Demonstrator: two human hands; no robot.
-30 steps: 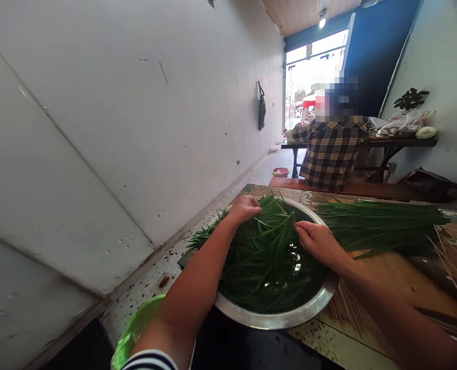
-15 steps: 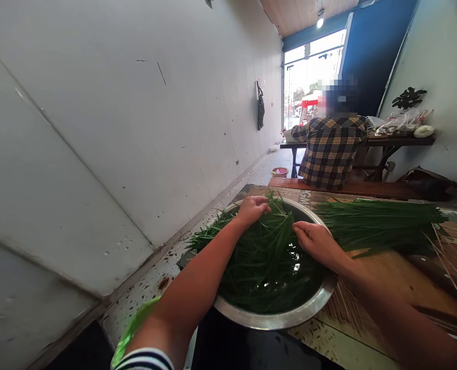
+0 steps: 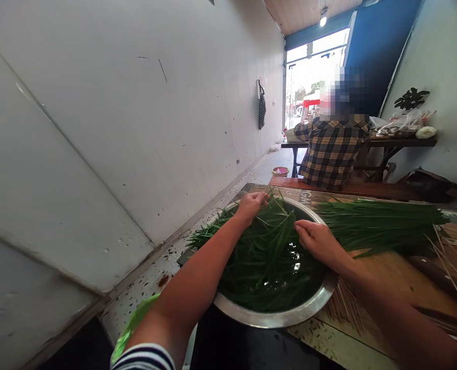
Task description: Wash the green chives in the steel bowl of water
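A wide metal bowl (image 3: 270, 321) in front of me holds water and a mass of long green garlic chives (image 3: 247, 272). Over its far side, my left hand (image 3: 252, 206) is closed in a pinch on some chive leaves. My right hand (image 3: 313, 237) is closed too, above the bowl's right part, its fingertips at the top of a hanging bunch of chives (image 3: 284, 234). A thin pale skewer (image 3: 279, 205) slants between the two hands, towards the right fingertips. The exact grip of the right fingers is partly hidden.
More chives (image 3: 382, 223) lie piled right of the bowl on a wooden board (image 3: 386, 272). Loose skewers (image 3: 346, 306) lie beside the bowl, others (image 3: 446, 257) farther right near a dark knife handle (image 3: 431, 272). A person in a plaid shirt (image 3: 334, 151) sits ahead at another table.
My left hand has shifted slightly, its fingers closer together at the chive leaves. My right hand has barely moved. The view has tilted a little.
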